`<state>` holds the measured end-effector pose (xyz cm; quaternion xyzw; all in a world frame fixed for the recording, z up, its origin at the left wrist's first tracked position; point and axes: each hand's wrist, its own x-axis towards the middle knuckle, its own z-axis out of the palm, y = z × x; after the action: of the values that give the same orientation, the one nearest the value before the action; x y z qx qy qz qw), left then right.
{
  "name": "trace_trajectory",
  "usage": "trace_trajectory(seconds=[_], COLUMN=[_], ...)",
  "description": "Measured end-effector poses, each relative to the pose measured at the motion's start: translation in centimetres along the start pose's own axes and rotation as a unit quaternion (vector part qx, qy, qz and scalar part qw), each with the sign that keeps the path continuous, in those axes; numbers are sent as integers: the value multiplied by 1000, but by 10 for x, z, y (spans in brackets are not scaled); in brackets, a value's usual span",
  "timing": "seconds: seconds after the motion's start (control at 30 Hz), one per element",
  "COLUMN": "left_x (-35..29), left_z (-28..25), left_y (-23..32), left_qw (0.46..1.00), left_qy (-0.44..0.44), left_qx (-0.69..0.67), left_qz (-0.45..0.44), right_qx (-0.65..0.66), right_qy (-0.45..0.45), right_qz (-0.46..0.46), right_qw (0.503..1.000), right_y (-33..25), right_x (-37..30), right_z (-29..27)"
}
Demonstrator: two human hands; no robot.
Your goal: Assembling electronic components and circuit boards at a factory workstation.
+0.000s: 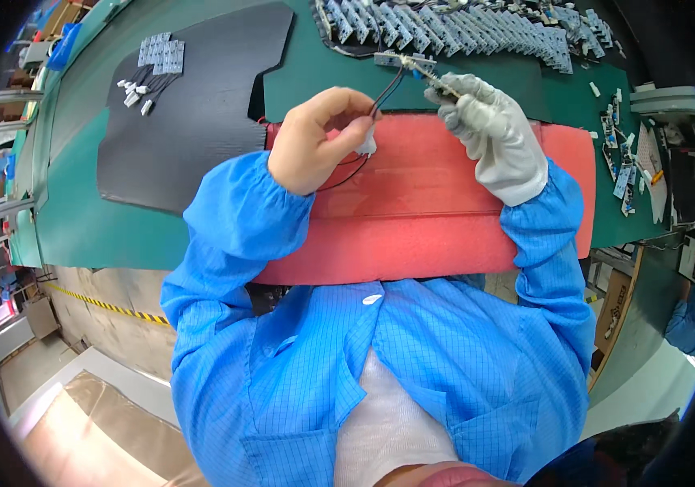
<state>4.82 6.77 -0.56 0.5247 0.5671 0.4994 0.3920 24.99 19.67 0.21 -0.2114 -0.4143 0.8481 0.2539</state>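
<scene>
My left hand [324, 134], bare, is closed on a pair of thin black wires [388, 96]. A white plug [367, 144] hangs just below its fingertips, and a loop of wire trails under the palm. In a white glove, my right hand [493, 130] is closed on a narrow circuit board [443, 84], seen nearly edge-on. The wires run up from the left fingers toward this board. Right behind it is another light grey circuit board [388, 59]; whether the two touch, I cannot tell. Both hands are over the far part of a red pad [412, 235].
Rows of grey circuit boards [477, 36] stand along the far edge. On a black sheet [201, 122] at the left lie several boards [162, 55] with white-plugged wires. More loose boards [625, 174] lie at the right of the green table [144, 235].
</scene>
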Motion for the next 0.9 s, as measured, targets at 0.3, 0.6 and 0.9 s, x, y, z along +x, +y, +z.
trace_trajectory(seconds=[0.3,0.6,0.9], left_x=[-24,-14,-13], left_z=[-2,-9,-11], left_y=[8,5,-4], left_qw=[984,942,932], left_qy=[73,35,54], left_qx=[149,263,257], left_qz=[63,204,250], right_qx=[-166,-228,-263], right_qy=[20,47,-102], right_qz=[-65,-98,-75], right_qw=[984,968,956], right_y=[-16,-17,-15], right_x=[-22,-17,3], right_z=[29,18,14])
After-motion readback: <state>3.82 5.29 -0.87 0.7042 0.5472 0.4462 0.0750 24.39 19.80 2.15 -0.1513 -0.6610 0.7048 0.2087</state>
